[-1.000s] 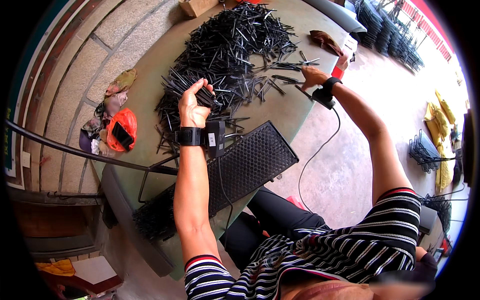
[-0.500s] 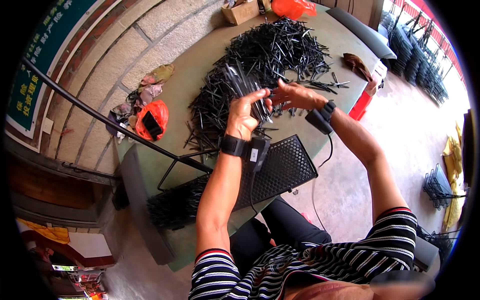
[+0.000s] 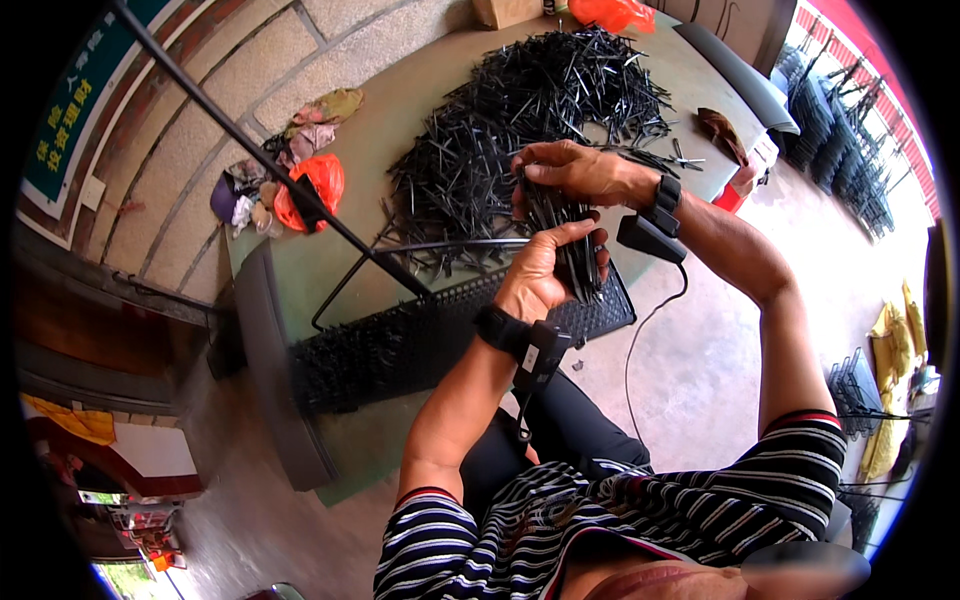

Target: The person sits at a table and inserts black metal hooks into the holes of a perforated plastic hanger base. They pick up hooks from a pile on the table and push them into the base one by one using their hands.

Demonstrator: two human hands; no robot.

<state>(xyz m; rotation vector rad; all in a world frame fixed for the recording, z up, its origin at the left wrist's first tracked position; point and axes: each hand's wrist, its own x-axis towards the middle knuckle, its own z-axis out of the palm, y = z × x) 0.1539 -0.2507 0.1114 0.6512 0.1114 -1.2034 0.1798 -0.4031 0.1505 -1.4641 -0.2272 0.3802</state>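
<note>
A bundle of thin black plastic strips (image 3: pixel 548 212) is between my two hands, above the near side of the table. My left hand (image 3: pixel 540 272) wraps round its lower end, thumb on top. At the far end my right hand (image 3: pixel 585 172) is curled over the strips, fingers closed on them. Just below my hands lies a long black tray with a honeycomb of holes (image 3: pixel 610 312). Its left part is packed with upright black strips (image 3: pixel 350 365). Behind my hands spreads a large heap of loose black strips (image 3: pixel 560 85).
A slanting black metal pole (image 3: pixel 230 130) with a bracket crosses the left side. Rags (image 3: pixel 315 125) and an orange plastic bag (image 3: pixel 325 185) lie at the table's left edge. A brown cloth (image 3: pixel 722 132) is at the right edge. Black racks (image 3: pixel 835 130) stand beyond on the floor.
My left hand has brought the bundle nearer and to the right. My right hand, earlier apart with fingers spread, has closed over the bundle's far end. The view has shifted a little.
</note>
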